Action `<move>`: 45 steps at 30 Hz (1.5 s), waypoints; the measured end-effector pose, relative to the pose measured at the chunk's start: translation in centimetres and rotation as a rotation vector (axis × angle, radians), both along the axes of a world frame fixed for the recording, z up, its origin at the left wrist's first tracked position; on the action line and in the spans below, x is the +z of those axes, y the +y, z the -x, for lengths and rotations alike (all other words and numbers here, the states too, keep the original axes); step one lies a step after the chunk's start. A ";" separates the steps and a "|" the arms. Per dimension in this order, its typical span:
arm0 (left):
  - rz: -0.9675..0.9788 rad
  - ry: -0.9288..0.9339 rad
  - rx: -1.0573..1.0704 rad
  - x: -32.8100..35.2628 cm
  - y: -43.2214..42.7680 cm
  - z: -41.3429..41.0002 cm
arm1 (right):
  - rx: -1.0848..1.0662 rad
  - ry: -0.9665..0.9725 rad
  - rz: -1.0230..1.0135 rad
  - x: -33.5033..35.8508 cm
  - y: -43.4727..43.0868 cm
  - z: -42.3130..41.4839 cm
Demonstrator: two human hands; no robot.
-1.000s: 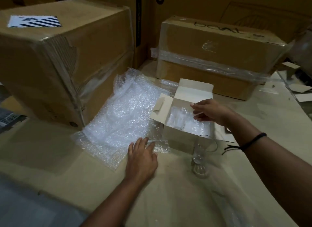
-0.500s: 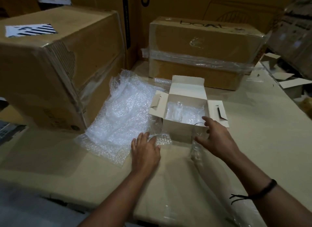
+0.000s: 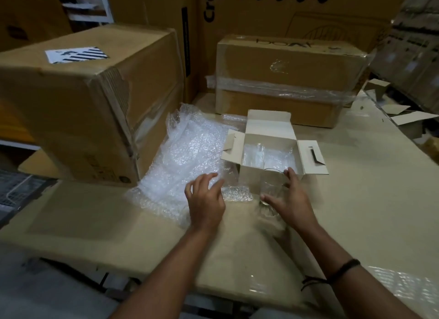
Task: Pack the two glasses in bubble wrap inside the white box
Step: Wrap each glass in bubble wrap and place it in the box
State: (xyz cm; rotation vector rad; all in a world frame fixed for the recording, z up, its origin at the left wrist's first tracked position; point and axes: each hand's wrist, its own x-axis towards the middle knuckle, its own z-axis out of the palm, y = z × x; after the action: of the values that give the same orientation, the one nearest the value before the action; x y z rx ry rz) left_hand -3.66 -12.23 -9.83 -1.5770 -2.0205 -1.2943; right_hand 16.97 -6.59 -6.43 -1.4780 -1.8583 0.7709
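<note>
The small white box [image 3: 257,178] stands open on the cardboard-covered table, flaps spread. Inside it lies a bubble-wrapped glass [image 3: 254,154] on the left side. A bare clear glass [image 3: 270,187] stands upright just in front of the box. My right hand [image 3: 291,201] curls around it, thumb on the near side and fingers on the far right. A loose sheet of bubble wrap [image 3: 187,157] lies left of the box. My left hand [image 3: 206,200] hovers over its near edge with fingers spread, holding nothing.
A big cardboard box [image 3: 83,100] stands at the left, touching the bubble wrap. A taped carton [image 3: 285,81] sits right behind the white box. Cardboard scraps [image 3: 408,115] lie at the far right. Plastic film [image 3: 403,285] covers the near right table corner.
My right hand left the white box, came down to the bare glass and closed around it. My left hand lifted off the bubble wrap edge and spread its fingers.
</note>
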 end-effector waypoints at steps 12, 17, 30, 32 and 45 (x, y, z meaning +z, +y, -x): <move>0.567 -0.088 0.226 2.9 6.7 12.2 | -0.114 -0.776 -0.108 -4.9 -3.6 0.1; 0.321 -0.139 0.225 3.8 6.8 13.1 | -0.140 -0.805 -0.100 -4.8 -3.5 0.4; 0.145 -0.338 -0.357 0.6 -7.5 0.4 | -0.180 -0.520 -0.089 -4.2 -3.8 0.0; 0.192 -0.387 -0.396 0.0 -8.3 0.1 | -0.314 -0.158 -0.092 -3.4 -4.6 -0.4; 0.254 0.043 -0.717 -1.3 -8.3 -1.8 | 0.126 0.181 0.383 0.0 -6.6 0.4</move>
State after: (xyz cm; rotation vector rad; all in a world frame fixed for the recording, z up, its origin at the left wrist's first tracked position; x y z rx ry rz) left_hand -1.83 -20.55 -11.16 -2.5749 -1.6920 -1.2090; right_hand 16.55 -13.14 -6.38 -1.4658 -1.7434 1.3360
